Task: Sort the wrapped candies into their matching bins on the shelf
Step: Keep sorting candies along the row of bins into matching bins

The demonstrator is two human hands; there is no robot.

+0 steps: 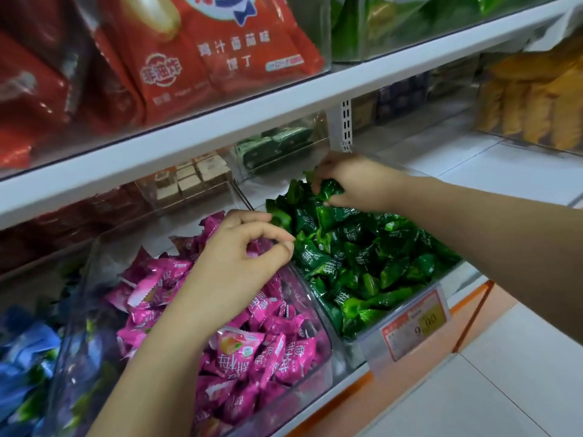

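Note:
Three clear bins stand side by side on the lower shelf. The middle bin (pixel 325 367) holds pink wrapped candies (pixel 268 351), the one to its right holds green wrapped candies (pixel 362 257), and the left one holds blue candies (pixel 25 357). My left hand (pixel 233 272) hovers over the back of the pink bin, next to the divide with the green pile. Its fingers are curled, thumb and forefinger meeting, around a pink candy (pixel 254 249). My right hand (pixel 356 181) reaches over the far end of the green pile and pinches a green candy (pixel 328 187) in its fingertips.
A white shelf board (pixel 220 127) hangs low over the bins, carrying red snack bags (pixel 202 58). Behind the bins stand small boxes of beige cubes (pixel 195 176) and green packets (pixel 277 143). A red and yellow price tag (pixel 416 326) sticks out at the shelf's front edge. White floor tiles lie to the right.

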